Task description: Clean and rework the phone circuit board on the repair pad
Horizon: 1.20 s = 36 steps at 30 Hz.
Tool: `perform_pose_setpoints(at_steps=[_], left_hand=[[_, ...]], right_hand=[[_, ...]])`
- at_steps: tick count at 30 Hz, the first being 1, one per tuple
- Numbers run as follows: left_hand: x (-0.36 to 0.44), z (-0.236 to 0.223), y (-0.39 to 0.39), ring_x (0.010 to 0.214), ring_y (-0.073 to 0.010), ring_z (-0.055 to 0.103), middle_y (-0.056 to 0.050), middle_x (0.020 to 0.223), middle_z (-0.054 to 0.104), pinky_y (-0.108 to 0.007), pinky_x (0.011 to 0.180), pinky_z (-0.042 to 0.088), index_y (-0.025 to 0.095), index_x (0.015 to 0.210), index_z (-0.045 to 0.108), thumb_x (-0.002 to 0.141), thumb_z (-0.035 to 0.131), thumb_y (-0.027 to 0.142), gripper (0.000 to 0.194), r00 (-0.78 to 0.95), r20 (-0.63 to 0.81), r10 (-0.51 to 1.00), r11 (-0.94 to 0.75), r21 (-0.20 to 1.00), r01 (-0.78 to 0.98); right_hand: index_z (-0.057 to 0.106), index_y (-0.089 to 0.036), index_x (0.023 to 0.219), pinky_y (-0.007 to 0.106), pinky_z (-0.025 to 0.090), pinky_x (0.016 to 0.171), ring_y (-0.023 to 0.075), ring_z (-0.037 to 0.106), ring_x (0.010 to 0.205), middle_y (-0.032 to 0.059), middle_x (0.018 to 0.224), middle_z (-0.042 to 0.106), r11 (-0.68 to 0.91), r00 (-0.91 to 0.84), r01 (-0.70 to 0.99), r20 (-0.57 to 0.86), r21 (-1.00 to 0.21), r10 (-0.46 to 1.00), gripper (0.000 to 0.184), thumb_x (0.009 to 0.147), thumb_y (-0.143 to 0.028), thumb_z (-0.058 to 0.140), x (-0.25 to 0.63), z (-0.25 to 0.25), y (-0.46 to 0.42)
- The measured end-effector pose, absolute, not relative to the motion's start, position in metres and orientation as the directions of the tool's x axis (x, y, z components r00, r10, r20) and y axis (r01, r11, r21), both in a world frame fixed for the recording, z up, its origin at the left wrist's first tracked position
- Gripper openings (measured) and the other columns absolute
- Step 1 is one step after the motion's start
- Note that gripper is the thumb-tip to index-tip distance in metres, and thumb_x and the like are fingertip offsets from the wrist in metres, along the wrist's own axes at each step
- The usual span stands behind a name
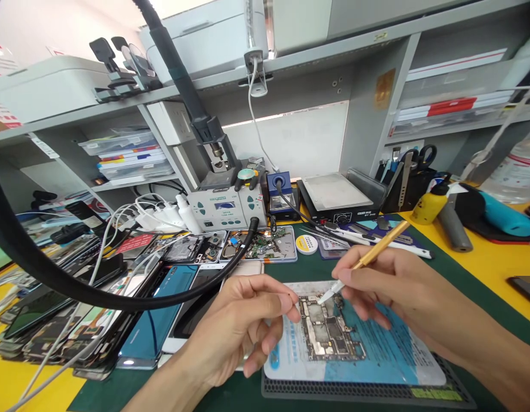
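Observation:
A bare phone circuit board (333,332) lies on a white and blue printed pad (389,343). My right hand (376,280) grips a slim gold-handled tool (378,246) like a pen, its pale tapering tip touching or just above the board's upper edge. Whether that tip is a blade or bristles I cannot tell. Beside the board's upper left corner is my left hand (251,320), thumb and forefinger pinched together and the other fingers curled loosely. Anything within that pinch is too small to make out.
A thick black hose (131,300) arcs across the left side from the hot-air station (226,206). Several phones (157,315) and phone parts lie left of my hands. Behind are a parts tray (286,246), a heating plate (337,194) and a yellow bottle (430,203).

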<state>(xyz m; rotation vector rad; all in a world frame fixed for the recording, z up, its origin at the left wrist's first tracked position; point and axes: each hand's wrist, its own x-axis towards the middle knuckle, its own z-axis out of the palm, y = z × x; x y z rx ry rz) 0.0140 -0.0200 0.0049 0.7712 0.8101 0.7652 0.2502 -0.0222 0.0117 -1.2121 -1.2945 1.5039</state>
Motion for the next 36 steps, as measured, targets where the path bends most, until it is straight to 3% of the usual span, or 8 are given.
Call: perform_pose_setpoints(at_steps=[13, 22, 36], left_hand=[[0.0132, 0.0059, -0.0139, 0.03, -0.0075, 0.051, -0.006, 0.063, 0.072, -0.012, 0.021, 0.038, 0.008, 0.069, 0.076, 0.062, 0.084, 0.018, 0.014, 0.457, -0.367, 0.81, 0.54, 0.77, -0.339], [0.0103, 0.0042, -0.0133, 0.03, -0.007, 0.052, -0.006, 0.071, 0.074, -0.013, 0.02, 0.037, 0.006, 0.08, 0.078, 0.074, 0.08, 0.018, 0.014, 0.519, -0.35, 0.78, 0.581, 0.714, -0.392], [0.0074, 0.0027, -0.0109, 0.031, -0.0081, 0.055, -0.008, 0.072, 0.076, -0.014, 0.02, 0.04, 0.004, 0.083, 0.079, 0.075, 0.08, 0.018, 0.016, 0.552, -0.335, 0.764, 0.601, 0.68, -0.421]], right_hand=[[0.066, -0.021, 0.078, 0.015, 0.038, 0.039, 0.0113, 0.059, 0.051, -0.0024, 0.062, 0.06, -0.157, -0.223, 0.011, -0.156, -0.988, 0.962, 0.025, 0.089, -0.042, 0.071, 0.252, 0.0084, -0.0227], [0.066, -0.02, 0.076, 0.015, 0.039, 0.039, 0.0116, 0.058, 0.052, -0.0022, 0.061, 0.059, -0.178, -0.228, 0.043, -0.184, -0.983, 0.956, 0.026, 0.09, -0.042, 0.069, 0.2523, 0.0123, -0.0236], [0.065, -0.02, 0.075, 0.018, 0.039, 0.04, 0.0124, 0.057, 0.054, -0.0006, 0.064, 0.059, -0.194, -0.232, 0.059, -0.203, -0.979, 0.951, 0.031, 0.09, -0.046, 0.071, 0.2523, 0.0155, -0.0235]])
